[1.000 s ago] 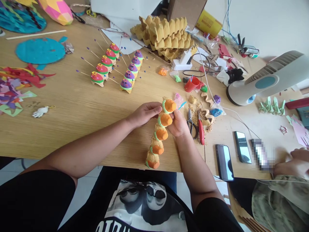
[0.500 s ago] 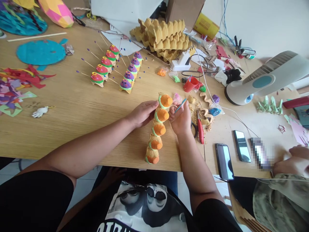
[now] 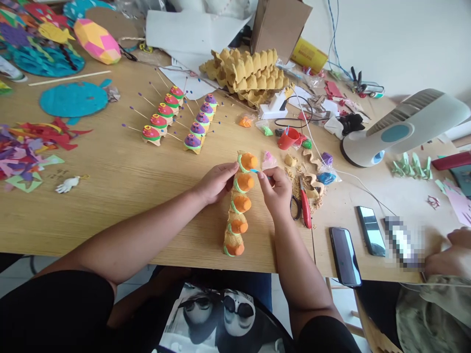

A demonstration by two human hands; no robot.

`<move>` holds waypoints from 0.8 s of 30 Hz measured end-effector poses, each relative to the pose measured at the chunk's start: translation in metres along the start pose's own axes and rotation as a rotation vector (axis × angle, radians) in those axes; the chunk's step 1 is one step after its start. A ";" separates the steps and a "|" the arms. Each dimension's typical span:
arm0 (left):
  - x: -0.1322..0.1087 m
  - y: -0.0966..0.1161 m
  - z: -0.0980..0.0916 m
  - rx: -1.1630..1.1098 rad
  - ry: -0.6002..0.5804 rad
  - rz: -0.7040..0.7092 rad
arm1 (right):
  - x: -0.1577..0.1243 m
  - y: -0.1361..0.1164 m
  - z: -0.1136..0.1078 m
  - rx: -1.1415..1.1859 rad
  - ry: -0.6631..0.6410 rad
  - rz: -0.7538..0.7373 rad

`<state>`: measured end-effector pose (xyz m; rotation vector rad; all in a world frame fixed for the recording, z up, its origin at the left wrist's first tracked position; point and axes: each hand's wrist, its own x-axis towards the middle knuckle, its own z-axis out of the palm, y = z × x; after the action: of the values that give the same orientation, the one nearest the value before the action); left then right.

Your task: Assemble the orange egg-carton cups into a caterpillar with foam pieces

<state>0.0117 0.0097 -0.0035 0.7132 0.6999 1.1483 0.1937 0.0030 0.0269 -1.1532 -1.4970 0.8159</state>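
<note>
A strip of egg-carton cups with orange tops and green rings [image 3: 238, 206] lies on the wooden table [image 3: 121, 181], running away from me. My left hand [image 3: 215, 181] pinches its left side near the far end. On the other side my right hand [image 3: 276, 189] is closed round a thin blue stick whose tip touches the cup second from the far end. Two finished strips stand farther back: one with red tops [image 3: 162, 115] and one with purple tops [image 3: 200, 122], both stuck with pins.
Red-handled cutters [image 3: 305, 208] and scissors [image 3: 294, 206] lie right of my hand. Two phones [image 3: 346, 255] sit near the front edge. A white fan [image 3: 401, 130], stacked egg cartons [image 3: 250, 71], a red cup [image 3: 287, 138] and paper scraps [image 3: 25, 147] surround. Another person's hand [image 3: 449, 255] rests at right.
The view tilted so everything sits lower in frame. My right hand moved from beside the strip to bring the blue stick's tip against the second cup. My left hand kept its hold.
</note>
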 end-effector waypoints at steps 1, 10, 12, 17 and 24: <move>0.000 0.000 0.000 0.008 -0.007 0.002 | 0.001 -0.001 0.000 -0.032 -0.016 -0.031; 0.000 -0.001 -0.002 0.005 -0.033 0.002 | 0.006 0.005 -0.004 -0.111 -0.106 -0.052; 0.000 -0.001 -0.002 0.004 -0.041 -0.001 | 0.006 0.006 -0.004 -0.126 -0.108 -0.074; 0.001 -0.002 0.001 -0.040 -0.037 -0.006 | 0.004 0.007 -0.003 -0.231 -0.086 -0.221; 0.009 -0.005 0.002 -0.107 -0.080 0.005 | 0.009 0.019 -0.004 -0.406 -0.025 -0.406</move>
<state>0.0184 0.0170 -0.0069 0.6665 0.5656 1.1466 0.2020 0.0172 0.0129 -1.0707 -1.8924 0.2552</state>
